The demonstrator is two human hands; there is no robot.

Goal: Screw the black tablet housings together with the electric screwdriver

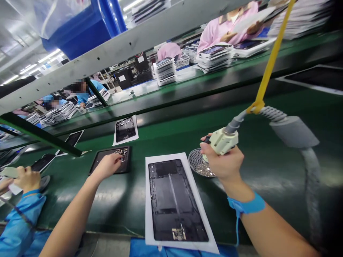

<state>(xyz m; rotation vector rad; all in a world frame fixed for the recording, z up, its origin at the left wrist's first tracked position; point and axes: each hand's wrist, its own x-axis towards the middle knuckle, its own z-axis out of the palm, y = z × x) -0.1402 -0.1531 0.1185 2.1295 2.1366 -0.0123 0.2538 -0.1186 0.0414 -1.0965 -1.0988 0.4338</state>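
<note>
Bench room flanks the tablet shell; right of it, the right hand grips a tool; left, inside a tray's edge, the left hand's grip is unclear.

— Where's the left hand?
— Ten o'clock from the black rectangular tablet housing, at small silvery metal parts in a black square tray.
— And the right hand?
— Two o'clock, gripping a pale-green boxy tool.
</note>
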